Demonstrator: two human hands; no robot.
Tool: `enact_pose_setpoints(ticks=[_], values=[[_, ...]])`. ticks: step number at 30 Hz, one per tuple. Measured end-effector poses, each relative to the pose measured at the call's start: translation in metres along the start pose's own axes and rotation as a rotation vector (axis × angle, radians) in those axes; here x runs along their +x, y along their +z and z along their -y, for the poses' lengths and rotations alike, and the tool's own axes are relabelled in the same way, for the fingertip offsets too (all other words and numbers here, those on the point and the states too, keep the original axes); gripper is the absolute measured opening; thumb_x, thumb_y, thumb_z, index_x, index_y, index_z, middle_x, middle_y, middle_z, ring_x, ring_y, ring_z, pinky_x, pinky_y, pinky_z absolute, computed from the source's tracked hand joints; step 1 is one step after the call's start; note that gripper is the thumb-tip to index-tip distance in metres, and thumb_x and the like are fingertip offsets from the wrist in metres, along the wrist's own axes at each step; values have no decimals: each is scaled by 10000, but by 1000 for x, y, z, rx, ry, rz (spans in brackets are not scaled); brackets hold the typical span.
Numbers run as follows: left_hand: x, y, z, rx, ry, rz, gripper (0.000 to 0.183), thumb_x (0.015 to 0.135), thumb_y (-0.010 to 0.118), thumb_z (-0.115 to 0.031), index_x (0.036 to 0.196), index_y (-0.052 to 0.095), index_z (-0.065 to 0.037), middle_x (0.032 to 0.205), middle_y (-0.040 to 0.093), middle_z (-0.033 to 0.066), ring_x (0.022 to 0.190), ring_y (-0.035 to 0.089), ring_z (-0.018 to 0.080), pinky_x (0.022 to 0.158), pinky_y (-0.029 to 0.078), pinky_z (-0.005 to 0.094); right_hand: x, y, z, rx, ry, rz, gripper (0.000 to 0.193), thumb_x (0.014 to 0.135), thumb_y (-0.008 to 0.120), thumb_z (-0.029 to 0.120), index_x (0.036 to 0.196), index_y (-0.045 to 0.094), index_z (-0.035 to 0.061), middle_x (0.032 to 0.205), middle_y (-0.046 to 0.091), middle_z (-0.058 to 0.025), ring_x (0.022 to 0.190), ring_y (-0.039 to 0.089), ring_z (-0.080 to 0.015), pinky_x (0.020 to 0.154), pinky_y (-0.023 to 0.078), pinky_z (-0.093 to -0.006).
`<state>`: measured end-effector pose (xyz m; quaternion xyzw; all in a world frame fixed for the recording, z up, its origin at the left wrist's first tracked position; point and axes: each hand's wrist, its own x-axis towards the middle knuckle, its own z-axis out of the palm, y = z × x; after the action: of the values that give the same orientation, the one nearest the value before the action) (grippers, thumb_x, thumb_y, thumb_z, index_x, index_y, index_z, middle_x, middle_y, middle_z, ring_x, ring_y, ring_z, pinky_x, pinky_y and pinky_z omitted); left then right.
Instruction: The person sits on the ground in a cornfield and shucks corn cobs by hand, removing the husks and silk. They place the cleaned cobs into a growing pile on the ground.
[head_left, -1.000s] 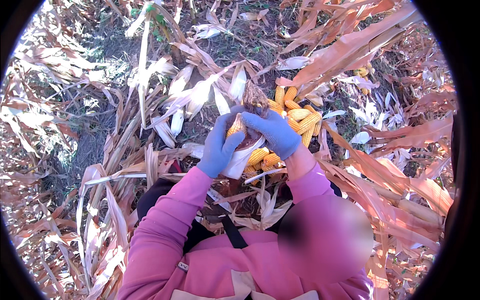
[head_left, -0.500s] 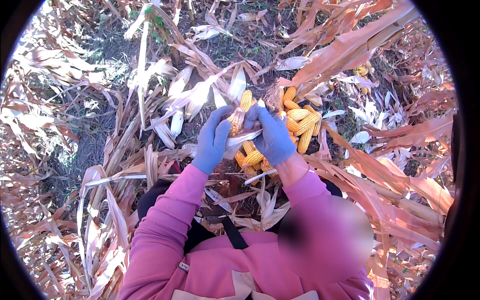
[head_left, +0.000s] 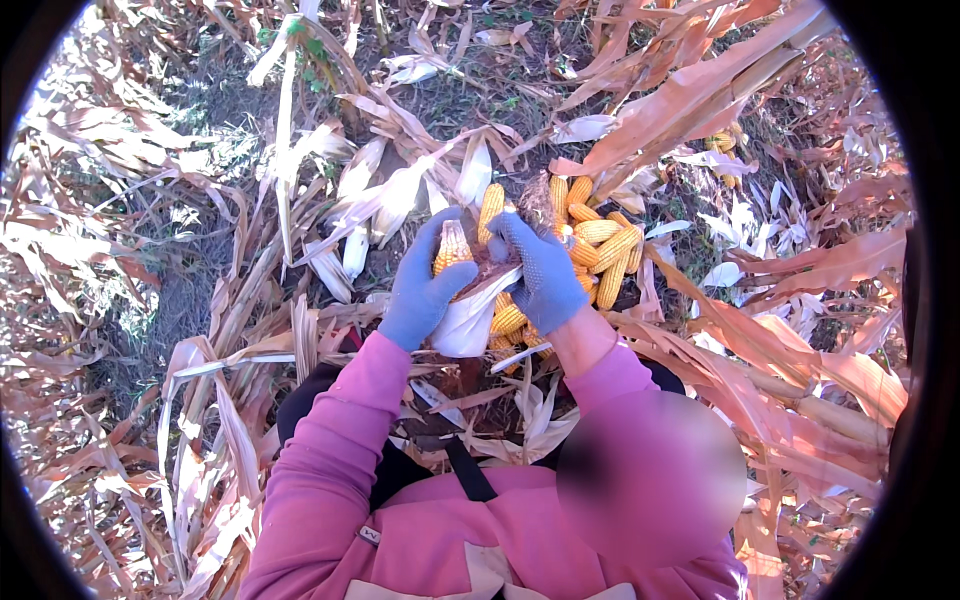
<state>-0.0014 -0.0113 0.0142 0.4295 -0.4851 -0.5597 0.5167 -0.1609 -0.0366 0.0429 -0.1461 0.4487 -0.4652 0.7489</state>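
The left hand's (head_left: 412,300) grip wraps a half-bared corn ear (head_left: 453,245); the right hand's (head_left: 548,280) pinches its pale husk (head_left: 470,322) (yellow cobs (head_left: 610,240) lie heaped just to the right).

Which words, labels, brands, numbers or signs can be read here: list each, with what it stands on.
Small pale tag on the pink top, beside the left sleeve: a dark mark, too small to read surely.
No other lettering shows: none on the gloved left hand, gloved right hand, corn ear or pale husk.
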Motion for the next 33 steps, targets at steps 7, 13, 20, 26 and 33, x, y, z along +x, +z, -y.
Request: enact_pose_setpoints(ticks=[7,13,20,26,33], values=[[-4,0,-17,-196,-64,269,1195,577,891,-263,1486,142,-63,1369,416,118,1134,521,218,950,435,335,-13,-8,29,-351,129,423,427,888,639,200,1258,540,11,1045,613,-27,883,575,-82,756,484,-228],[-7,-2,-29,-466,-150,276,1269,534,915,-245,1495,101,-90,1307,472,161,1074,573,232,962,439,349,-20,2,27,-455,69,491,372,876,650,220,1178,595,11,909,621,1,785,544,-61,668,439,-219],[-4,-12,-22,-308,-161,272,1083,636,816,-121,1488,148,-84,1230,532,156,1019,585,207,931,444,333,-17,3,7,-454,-60,206,230,874,646,222,968,636,13,766,610,-13,738,549,-84,651,439,-244],[-2,-7,-8,-56,-160,88,477,917,552,-194,1327,425,13,1199,545,99,1106,505,152,955,401,281,-16,-1,4,-286,-93,265,190,905,615,219,934,622,31,791,600,-17,741,565,-94,651,449,-245],[3,-1,6,66,66,81,690,872,632,-299,1402,328,20,1317,468,115,1135,496,178,998,372,306,-9,-5,-3,4,-6,100,191,924,598,236,972,607,51,819,595,-23,663,566,-103,515,430,-233]])
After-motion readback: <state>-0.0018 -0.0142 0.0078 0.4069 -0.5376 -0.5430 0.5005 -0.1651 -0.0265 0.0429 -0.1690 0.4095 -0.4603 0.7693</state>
